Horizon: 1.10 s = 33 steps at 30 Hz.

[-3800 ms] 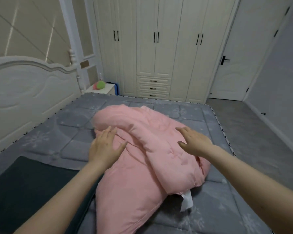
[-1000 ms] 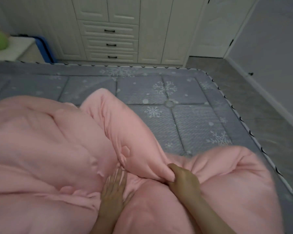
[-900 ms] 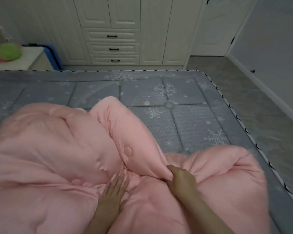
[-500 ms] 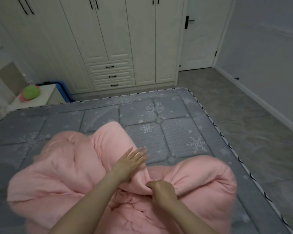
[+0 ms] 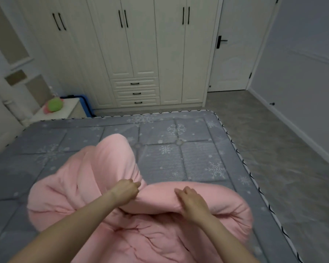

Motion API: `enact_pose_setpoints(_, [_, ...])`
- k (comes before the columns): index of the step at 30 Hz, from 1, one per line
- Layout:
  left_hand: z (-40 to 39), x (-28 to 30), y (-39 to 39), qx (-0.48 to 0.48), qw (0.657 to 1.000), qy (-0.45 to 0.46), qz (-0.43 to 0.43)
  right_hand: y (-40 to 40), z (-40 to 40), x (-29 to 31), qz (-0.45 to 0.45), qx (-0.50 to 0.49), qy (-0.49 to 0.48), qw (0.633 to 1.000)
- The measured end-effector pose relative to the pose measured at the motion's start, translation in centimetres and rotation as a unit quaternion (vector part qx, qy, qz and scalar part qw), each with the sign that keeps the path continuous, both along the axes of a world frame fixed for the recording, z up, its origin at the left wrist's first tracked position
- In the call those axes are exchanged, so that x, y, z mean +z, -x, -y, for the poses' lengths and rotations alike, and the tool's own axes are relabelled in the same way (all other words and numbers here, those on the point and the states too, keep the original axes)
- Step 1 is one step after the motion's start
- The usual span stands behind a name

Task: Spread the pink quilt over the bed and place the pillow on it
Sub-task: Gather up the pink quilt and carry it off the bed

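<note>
The grey snowflake bed (image 5: 179, 160) carries the pink quilt (image 5: 80, 188), bunched in puffy rolls under and around both hands. The left hand (image 5: 126, 190) pinches a raised fold just beyond it; the right hand (image 5: 193, 203) grips the roll beside.

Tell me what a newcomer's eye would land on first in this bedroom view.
First, the pink quilt, bunched in a puffy heap on the near half of the grey snowflake-patterned mattress rather than spread out. Next, the two bare hands at its middle: the left hand has a grip on a fold, and the right hand grips the roll beside it. Behind stands a cream wardrobe, with a green ball on the nightstand at left.
</note>
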<state>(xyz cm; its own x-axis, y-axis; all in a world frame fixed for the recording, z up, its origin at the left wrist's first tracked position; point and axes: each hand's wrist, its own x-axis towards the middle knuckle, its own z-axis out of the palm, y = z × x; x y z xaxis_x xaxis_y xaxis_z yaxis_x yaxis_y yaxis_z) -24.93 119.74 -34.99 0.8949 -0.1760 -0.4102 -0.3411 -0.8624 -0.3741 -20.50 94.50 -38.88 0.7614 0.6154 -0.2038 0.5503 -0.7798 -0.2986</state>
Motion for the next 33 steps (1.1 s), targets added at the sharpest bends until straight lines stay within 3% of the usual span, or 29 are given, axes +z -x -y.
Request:
enact_pose_setpoints(5, [-1.5, 1.6, 2.4, 0.000, 1.000, 0.001, 0.026, -2.8, 1.5, 0.2, 0.010, -0.010, 0.138, 0.990])
enact_pose_setpoints(8, [-3.2, 1.5, 4.5, 0.053, 0.996, 0.039, 0.063, -3.6, 0.6, 0.1, 0.040, 0.026, 0.181, 0.982])
enact_pose_setpoints(11, [-3.6, 1.5, 7.4, 0.069, 0.989, 0.053, 0.117, -4.2, -1.4, 0.3, 0.054, 0.040, 0.187, 0.980])
enact_pose_setpoints(15, [-5.6, 0.9, 8.4, 0.124, 0.980, 0.093, 0.126, -4.1, -4.1, 0.8, 0.064, 0.044, 0.174, 0.982])
enact_pose_setpoints(19, [-8.4, 0.2, 8.7, 0.115, 0.973, 0.119, 0.158, -2.7, -6.2, 1.7, 0.092, 0.017, 0.190, 0.977])
enact_pose_setpoints(26, [-14.7, -2.8, 10.8, 0.091, 0.964, 0.195, 0.154, 3.7, -9.8, 2.8, 0.126, -0.022, 0.241, 0.962])
enact_pose_setpoints(33, [-18.9, -5.3, 9.4, 0.092, 0.955, 0.244, 0.143, 10.2, -13.0, 1.8, 0.097, -0.087, 0.247, 0.960])
